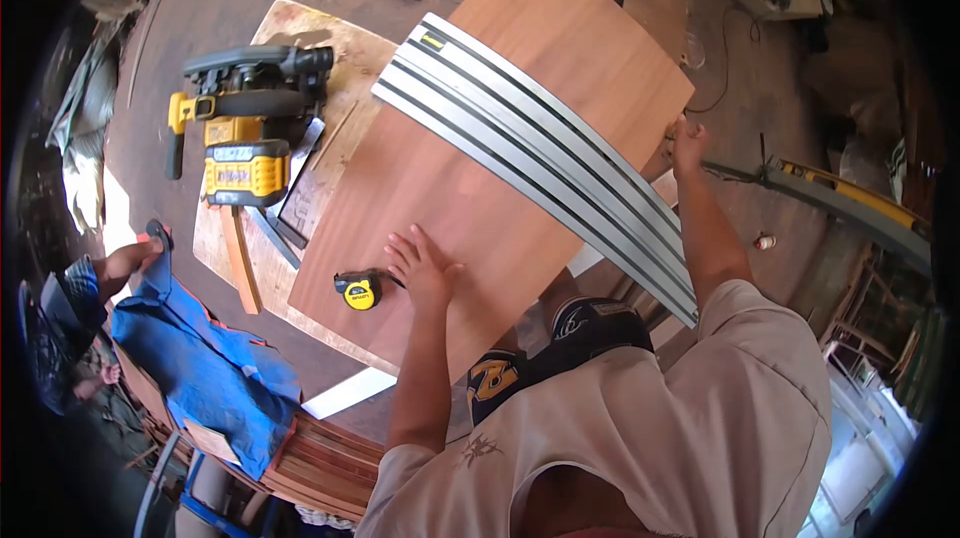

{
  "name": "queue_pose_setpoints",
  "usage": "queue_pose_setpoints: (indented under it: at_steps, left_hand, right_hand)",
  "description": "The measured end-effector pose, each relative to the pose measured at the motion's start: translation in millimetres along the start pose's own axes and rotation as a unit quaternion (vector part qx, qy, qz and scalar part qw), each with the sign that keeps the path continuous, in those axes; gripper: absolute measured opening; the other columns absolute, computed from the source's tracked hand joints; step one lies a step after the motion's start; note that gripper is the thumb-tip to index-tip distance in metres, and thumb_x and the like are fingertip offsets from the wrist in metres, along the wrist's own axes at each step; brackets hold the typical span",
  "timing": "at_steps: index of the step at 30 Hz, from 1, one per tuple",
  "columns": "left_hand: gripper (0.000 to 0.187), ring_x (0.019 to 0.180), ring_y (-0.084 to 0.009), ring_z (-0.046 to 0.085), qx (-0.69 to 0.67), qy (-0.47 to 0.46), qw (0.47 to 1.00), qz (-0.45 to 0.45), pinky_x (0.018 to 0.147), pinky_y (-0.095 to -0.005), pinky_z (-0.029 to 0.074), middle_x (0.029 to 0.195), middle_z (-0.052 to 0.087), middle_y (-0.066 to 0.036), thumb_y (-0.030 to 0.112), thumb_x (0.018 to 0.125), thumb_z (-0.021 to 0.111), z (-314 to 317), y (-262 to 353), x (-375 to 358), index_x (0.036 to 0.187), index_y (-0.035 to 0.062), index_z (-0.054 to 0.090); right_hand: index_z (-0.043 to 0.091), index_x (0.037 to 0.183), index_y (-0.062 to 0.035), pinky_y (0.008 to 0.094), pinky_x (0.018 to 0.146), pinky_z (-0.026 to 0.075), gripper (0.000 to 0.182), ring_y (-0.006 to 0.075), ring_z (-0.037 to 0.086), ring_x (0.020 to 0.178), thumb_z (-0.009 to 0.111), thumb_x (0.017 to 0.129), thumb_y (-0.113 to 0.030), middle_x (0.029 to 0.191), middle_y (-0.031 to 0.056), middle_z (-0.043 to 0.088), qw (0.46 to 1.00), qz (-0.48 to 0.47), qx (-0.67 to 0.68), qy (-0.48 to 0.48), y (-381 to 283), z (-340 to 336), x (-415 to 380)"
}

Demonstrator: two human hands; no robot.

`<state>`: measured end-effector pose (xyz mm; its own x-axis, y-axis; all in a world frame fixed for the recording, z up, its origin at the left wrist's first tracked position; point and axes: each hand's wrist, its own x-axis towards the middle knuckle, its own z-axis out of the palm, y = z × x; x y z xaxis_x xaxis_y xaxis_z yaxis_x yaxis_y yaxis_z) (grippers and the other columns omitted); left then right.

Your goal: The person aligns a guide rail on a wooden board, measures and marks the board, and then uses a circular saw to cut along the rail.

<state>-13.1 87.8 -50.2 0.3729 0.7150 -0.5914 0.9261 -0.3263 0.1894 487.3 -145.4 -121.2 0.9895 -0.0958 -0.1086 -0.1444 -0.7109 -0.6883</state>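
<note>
A large reddish-brown wood panel (pixel 500 158) lies flat over a paler board (pixel 300 38), which serves as the work surface. Across the panel runs a long metal guide rail (pixel 530 148), slanting from the upper middle down to the right, past the panel's edge. On the paler board, left of the panel, rests a yellow and black circular saw (pixel 245 128). At lower left, a blue cloth (pixel 200 358) lies over stacked boards, with another person's hand (pixel 135 258) at its upper edge. The person's right hand (pixel 688 146) is at the panel's right edge, its grip closed over that edge. The left hand (pixel 420 268) lies flat on the panel, fingers spread, gripping nothing. Just beside it sits a small yellow tape measure (pixel 358 291).
</note>
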Motion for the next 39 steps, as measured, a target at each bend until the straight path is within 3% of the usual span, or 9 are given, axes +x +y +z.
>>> queue_pose_setpoints:
  at_steps: [3,5,8,10,11,13,17,20,39]
  left_hand:
    - [0.099,0.142,-0.0481,0.016,-0.040,0.074,0.994,0.073,0.114,-0.0566,0.021,0.155,0.014,-0.030,0.033,0.073,0.080,24.6,-27.7,-25.3,0.151,0.0093,0.024]
    - [0.084,0.139,-0.0486,0.023,-0.121,0.105,0.973,0.166,0.113,-0.0551,0.022,0.151,0.022,-0.031,0.026,0.080,0.075,47.6,-51.6,-71.4,0.149,0.0085,0.031]
    - [0.080,0.137,-0.0487,0.027,-0.120,0.129,0.979,0.106,0.113,-0.0534,0.025,0.148,0.028,-0.032,0.028,0.081,0.073,87.6,-86.5,-143.9,0.147,0.0034,0.033]
    - [0.086,0.135,-0.0505,0.029,-0.025,0.281,0.938,-0.204,0.110,-0.0561,0.029,0.145,0.031,-0.032,0.037,0.081,0.073,131.4,-137.2,-168.9,0.146,-0.0004,0.031]
    - [0.096,0.130,-0.0452,0.040,0.042,0.228,0.896,-0.380,0.104,-0.0513,0.040,0.142,0.035,-0.032,0.042,0.078,0.076,139.5,-161.0,-172.1,0.146,-0.0052,0.027]
    - [0.092,0.115,-0.0360,0.055,-0.414,0.198,0.747,-0.481,0.092,-0.0434,0.049,0.131,0.049,-0.030,0.043,0.076,0.079,134.9,-180.2,-173.0,0.137,-0.0112,0.037]
    - [0.086,0.096,-0.0257,0.060,-0.451,0.074,0.774,-0.438,0.077,-0.0364,0.052,0.115,0.059,-0.022,0.051,0.076,0.078,140.5,-195.7,-166.1,0.123,-0.0133,0.046]
    - [0.065,0.088,-0.0267,0.061,-0.336,0.210,0.793,-0.463,0.080,-0.0377,0.051,0.097,0.064,-0.016,0.041,0.074,0.083,141.6,-169.8,-156.1,0.102,-0.0102,0.055]
    - [0.066,0.092,-0.0246,0.058,-0.465,0.237,0.761,-0.385,0.084,-0.0365,0.050,0.105,0.061,-0.017,0.034,0.072,0.086,144.7,-168.7,-156.9,0.107,-0.0096,0.050]
  right_hand:
    - [0.050,0.130,-0.0034,0.0371,0.097,0.045,0.054,0.0236,0.059,0.111,0.063,0.093,-0.040,0.121,0.0125,0.061,0.912,0.216,0.269,-0.222,1.4,-6.3,-6.1]
    - [0.052,0.128,-0.0052,0.0376,0.095,0.046,0.047,0.0208,0.060,0.108,0.062,0.094,-0.036,0.118,0.0096,0.062,0.889,0.228,0.295,-0.266,13.0,1.7,-8.9]
    - [0.054,0.127,-0.0088,0.0373,0.094,0.046,0.039,0.0178,0.060,0.109,0.060,0.096,-0.033,0.118,0.0047,0.064,0.853,0.242,0.327,-0.327,16.2,3.5,-11.4]
    - [0.056,0.125,-0.0100,0.0370,0.096,0.045,0.035,0.0179,0.058,0.113,0.059,0.097,-0.030,0.121,0.0027,0.063,0.838,0.257,0.335,-0.345,21.3,9.3,-6.8]
    - [0.056,0.125,-0.0100,0.0370,0.096,0.045,0.035,0.0179,0.058,0.113,0.059,0.097,-0.030,0.121,0.0027,0.063,0.835,0.260,0.331,-0.355,23.9,10.3,-6.1]
    - [0.056,0.124,-0.0090,0.0372,0.094,0.048,0.033,0.0179,0.061,0.107,0.061,0.096,-0.027,0.118,0.0022,0.064,0.829,0.231,0.360,-0.361,22.8,10.6,-5.4]
    - [0.055,0.124,-0.0083,0.0361,0.095,0.048,0.034,0.0188,0.060,0.109,0.061,0.096,-0.026,0.119,0.0035,0.064,0.822,0.226,0.368,-0.372,30.2,13.0,-1.2]
    - [0.054,0.124,-0.0062,0.0381,0.096,0.048,0.034,0.0209,0.061,0.110,0.058,0.097,-0.026,0.119,0.0059,0.064,0.825,0.212,0.371,-0.369,28.3,18.5,-6.6]
    - [0.054,0.121,-0.0047,0.0376,0.096,0.048,0.037,0.0215,0.060,0.109,0.064,0.094,-0.028,0.117,0.0082,0.063,0.822,0.209,0.378,-0.372,24.2,19.2,-0.2]
